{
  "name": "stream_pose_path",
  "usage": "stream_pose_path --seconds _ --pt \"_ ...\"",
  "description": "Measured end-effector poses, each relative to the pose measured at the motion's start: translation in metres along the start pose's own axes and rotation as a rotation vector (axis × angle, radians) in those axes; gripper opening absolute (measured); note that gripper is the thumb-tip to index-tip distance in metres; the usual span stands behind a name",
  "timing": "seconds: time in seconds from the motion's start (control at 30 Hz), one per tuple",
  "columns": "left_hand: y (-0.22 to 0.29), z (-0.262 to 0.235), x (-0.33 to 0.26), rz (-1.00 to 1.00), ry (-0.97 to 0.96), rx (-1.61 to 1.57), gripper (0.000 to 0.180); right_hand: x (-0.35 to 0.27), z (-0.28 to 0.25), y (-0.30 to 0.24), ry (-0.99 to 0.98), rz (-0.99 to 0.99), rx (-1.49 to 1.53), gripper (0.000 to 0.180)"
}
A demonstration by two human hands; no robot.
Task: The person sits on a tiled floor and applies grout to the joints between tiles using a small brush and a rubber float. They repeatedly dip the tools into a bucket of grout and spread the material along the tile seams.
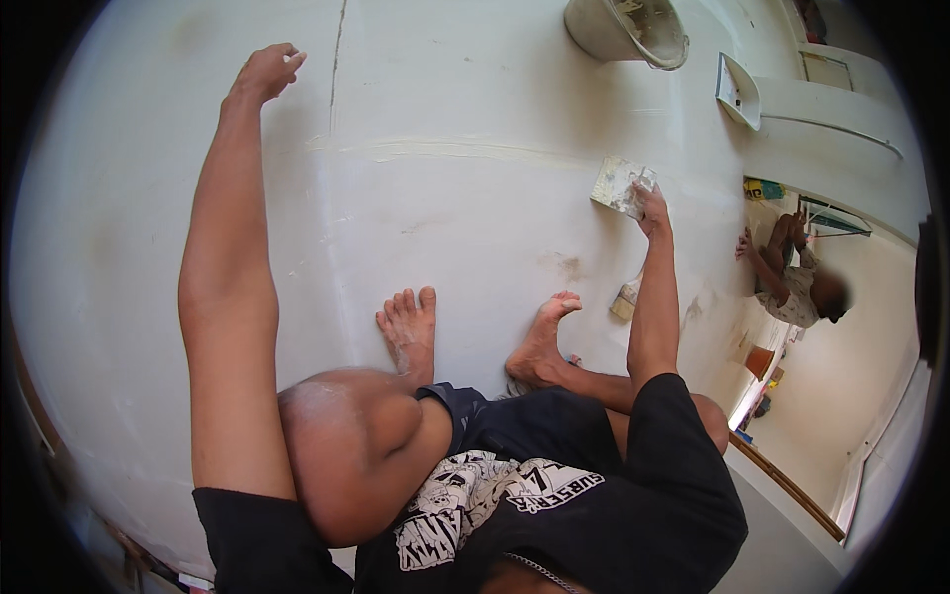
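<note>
My left hand (267,73) reaches far out over the pale board surface (455,238), at the upper left near a dark seam. Its fingers are curled closed with white smears on them, and whatever may be inside is hidden. In my right hand (651,208) is a flat, roughly square spreader (618,185) coated with whitish filler. This tool is held near the surface, just right of a pale strip of filler that runs across the board. A paint brush (625,299) with light bristles lies below it, beside my right forearm.
A grey bucket (604,32) with filler residue is at the top. Right of it is a white dustpan (738,93) with a thin handle. Beyond the surface's right edge, another person (792,287) works near an orange container (758,361). My bare feet (408,332) rest on the board.
</note>
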State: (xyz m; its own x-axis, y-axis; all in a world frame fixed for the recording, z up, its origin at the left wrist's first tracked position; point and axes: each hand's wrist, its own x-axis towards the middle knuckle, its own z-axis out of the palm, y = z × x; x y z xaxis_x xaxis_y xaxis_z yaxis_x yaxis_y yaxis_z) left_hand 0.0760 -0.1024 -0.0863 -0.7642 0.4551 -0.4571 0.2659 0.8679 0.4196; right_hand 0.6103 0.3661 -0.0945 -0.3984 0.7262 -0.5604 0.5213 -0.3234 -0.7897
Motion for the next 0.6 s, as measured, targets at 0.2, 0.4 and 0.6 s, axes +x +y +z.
stream_pose_path --seconds 0.2,0.4,0.6 --pt "-0.014 -0.002 0.008 0.075 0.145 0.065 0.036 -0.006 0.048 -0.015 -0.071 -0.047 -0.104 0.039" --pt "0.008 0.003 0.006 0.13 0.174 0.085 0.037 -0.013 0.083 -0.04 -0.119 -0.145 -0.225 0.043" --pt "0.018 0.006 0.009 0.141 0.18 0.087 0.039 -0.013 0.111 -0.038 -0.137 -0.155 -0.239 0.041"
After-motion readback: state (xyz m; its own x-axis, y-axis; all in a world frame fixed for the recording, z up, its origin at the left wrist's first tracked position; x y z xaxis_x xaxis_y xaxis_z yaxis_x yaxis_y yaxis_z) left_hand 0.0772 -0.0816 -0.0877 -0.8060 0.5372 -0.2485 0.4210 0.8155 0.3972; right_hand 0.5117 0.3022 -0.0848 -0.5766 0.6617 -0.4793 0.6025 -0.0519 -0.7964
